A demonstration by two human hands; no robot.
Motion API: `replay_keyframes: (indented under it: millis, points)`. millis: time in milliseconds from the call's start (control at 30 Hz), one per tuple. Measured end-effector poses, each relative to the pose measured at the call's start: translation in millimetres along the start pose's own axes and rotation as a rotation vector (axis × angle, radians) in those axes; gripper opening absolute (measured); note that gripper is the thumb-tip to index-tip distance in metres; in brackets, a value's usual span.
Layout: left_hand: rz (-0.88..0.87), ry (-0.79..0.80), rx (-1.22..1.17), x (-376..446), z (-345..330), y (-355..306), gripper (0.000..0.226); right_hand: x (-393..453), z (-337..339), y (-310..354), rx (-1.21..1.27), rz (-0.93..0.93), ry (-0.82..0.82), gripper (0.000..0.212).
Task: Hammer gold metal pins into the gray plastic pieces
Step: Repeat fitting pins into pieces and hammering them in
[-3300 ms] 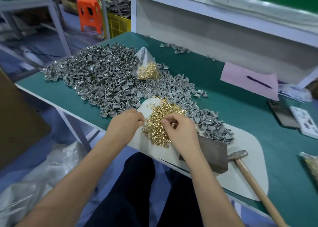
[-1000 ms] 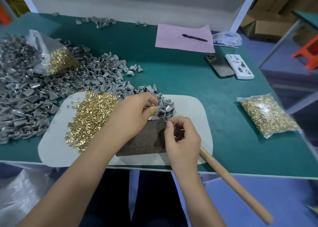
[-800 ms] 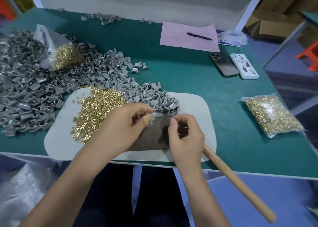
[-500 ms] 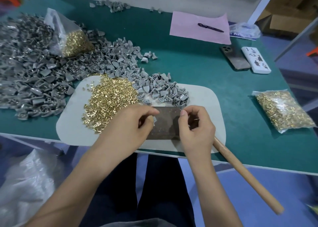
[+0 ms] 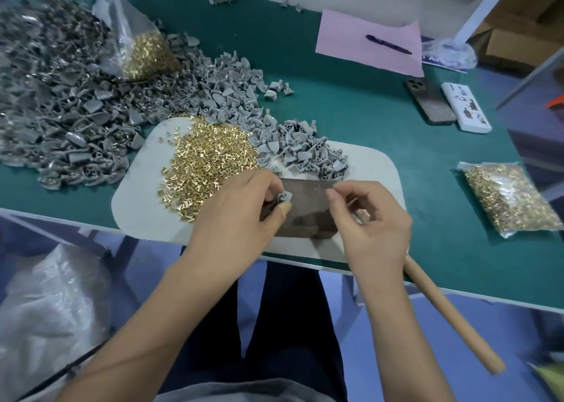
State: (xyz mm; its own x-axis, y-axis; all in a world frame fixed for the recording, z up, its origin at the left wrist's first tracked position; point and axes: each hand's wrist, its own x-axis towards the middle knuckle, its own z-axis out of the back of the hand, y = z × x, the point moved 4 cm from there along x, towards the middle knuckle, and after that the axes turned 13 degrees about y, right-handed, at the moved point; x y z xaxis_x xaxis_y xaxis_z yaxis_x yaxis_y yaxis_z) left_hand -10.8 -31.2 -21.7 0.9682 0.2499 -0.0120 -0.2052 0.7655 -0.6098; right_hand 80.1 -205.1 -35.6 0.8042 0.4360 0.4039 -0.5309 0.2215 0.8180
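Head view: left hand point(image 5: 241, 215) at lower centre of frame, thumb and fingers pinched on one gray plastic piece point(image 5: 284, 196), held over the left end of a dark metal block point(image 5: 308, 209). Right hand point(image 5: 374, 218) just right of it, fingers curled, fingertips pinched together; a thin pin seems to sit in them, too small to confirm. Wooden hammer handle point(image 5: 451, 319) runs from under the right hand to lower right, past the counter point(image 5: 366, 121) edge. Block rests on a pale mat point(image 5: 140, 194). Loose gold metal pins point(image 5: 207, 154) heaped on the mat, centre-left. Pile of gray plastic pieces point(image 5: 76, 111) fills upper left and trails down to the block. Bag of pins point(image 5: 143, 47) on that pile; second bag of pins point(image 5: 509, 197) at right edge. Pink paper point(image 5: 351, 41) with pen point(image 5: 389, 44), upper right; phone point(image 5: 428, 101) just below
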Motion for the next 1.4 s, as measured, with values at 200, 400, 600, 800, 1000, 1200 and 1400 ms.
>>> replay_keyframes:
  millis: [200,400,600,800,1000,1200,1400]
  points:
    - [-0.031,-0.003,-0.030,4,2,9,0.011,9,-14,5,-0.041,-0.063,0.227,0.022]
    - [-0.020,0.009,-0.082,7,4,14,0.010,15,-22,8,-0.101,-0.125,0.316,0.023]
    - [-0.002,0.004,-0.031,9,7,16,0.007,20,-24,13,-0.127,-0.159,0.386,0.017]
    - [0.007,-0.018,-0.043,9,5,18,0.007,22,-31,21,-0.220,-0.119,0.469,0.015]
    - [0.042,-0.005,-0.121,8,2,24,0.012,25,-35,34,-0.509,-0.071,0.526,0.009]
    - [0.037,-0.001,-0.126,8,5,23,0.012,31,-45,61,-1.025,0.076,0.618,0.014]
    - [0.016,-0.011,-0.123,8,4,23,0.010,27,-55,87,-1.176,0.236,0.644,0.041]
